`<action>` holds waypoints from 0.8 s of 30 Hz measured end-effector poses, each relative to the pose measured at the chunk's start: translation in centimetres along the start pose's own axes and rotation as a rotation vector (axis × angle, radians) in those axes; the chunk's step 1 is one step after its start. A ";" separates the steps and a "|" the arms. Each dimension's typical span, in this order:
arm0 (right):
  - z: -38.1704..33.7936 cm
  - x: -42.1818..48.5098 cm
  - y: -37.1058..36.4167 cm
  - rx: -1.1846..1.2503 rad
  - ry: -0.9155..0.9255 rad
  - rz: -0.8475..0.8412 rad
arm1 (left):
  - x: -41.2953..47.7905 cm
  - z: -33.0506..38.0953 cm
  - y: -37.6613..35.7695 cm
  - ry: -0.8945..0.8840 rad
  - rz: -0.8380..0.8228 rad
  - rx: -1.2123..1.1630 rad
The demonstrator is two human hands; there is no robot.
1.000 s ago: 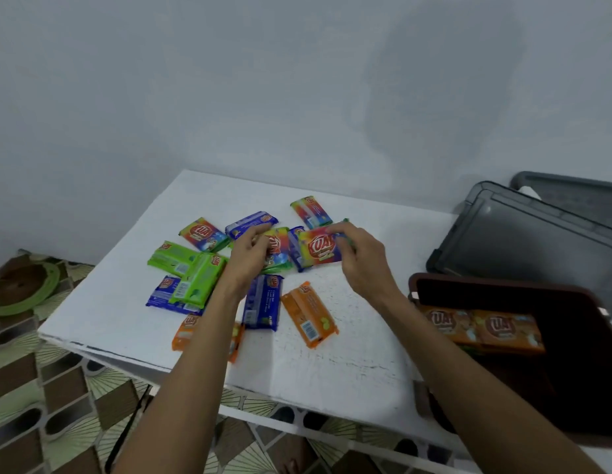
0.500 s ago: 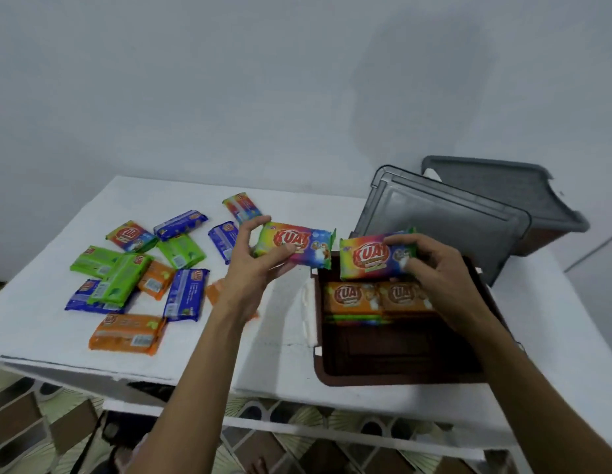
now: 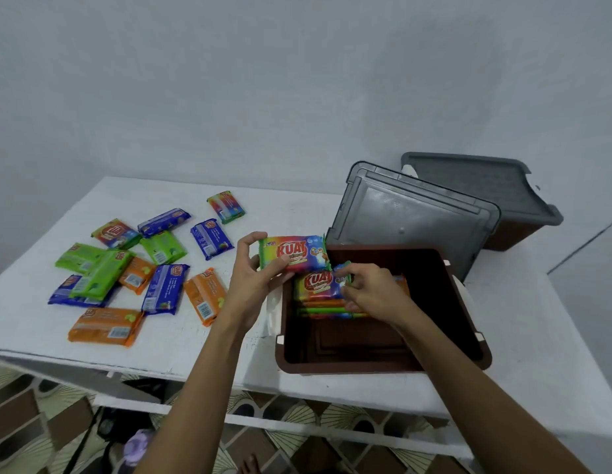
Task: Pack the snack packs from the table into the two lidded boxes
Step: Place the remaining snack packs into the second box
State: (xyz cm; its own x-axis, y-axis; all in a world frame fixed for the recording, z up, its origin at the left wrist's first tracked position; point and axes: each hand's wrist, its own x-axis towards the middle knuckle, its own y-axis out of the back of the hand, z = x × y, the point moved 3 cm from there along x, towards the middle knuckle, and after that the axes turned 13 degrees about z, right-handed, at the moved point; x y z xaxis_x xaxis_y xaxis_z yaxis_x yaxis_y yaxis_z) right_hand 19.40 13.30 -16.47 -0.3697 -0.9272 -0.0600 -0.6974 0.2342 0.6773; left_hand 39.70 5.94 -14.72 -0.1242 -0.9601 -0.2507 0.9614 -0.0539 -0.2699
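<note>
Over the white table [image 3: 297, 206], the left hand [image 3: 250, 282] gripped the upper pack [image 3: 292, 253] and the right hand [image 3: 373, 292] pinched the lower pack [image 3: 316, 283] inside the brown box [image 3: 349, 367]; flat stacking seemed best.

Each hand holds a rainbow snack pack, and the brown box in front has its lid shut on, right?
Not quite. The head view shows the brown box open, its grey lid propped up behind it. The rest holds: the left hand grips one rainbow pack, the right hand pinches a second rainbow pack inside the box.
</note>
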 end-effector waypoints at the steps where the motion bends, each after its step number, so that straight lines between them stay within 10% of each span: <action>1: -0.1 0.0 0.0 -0.138 0.058 0.014 | 0.0 0.0 0.0 -0.003 -0.002 0.011; 7: -0.6 -1.2 1.1 -0.248 0.186 0.177 | -0.9 0.5 -0.5 -0.017 -0.041 0.064; 13: -2.0 -2.3 3.8 0.817 -0.096 -0.009 | -2.4 0.5 -3.5 -0.089 -0.114 0.212; 24: 4.6 -3.2 8.4 0.446 -0.101 0.263 | 0.0 -1.0 -4.0 -0.881 -0.014 1.177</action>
State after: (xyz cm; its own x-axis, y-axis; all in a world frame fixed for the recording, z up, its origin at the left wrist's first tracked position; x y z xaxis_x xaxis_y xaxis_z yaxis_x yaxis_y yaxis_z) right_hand 11.88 19.58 -13.99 -0.6096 -0.7926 -0.0149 -0.7584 0.5776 0.3020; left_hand 35.56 6.43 -14.56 -0.3633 -0.7881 0.4970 0.6560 0.1624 0.7370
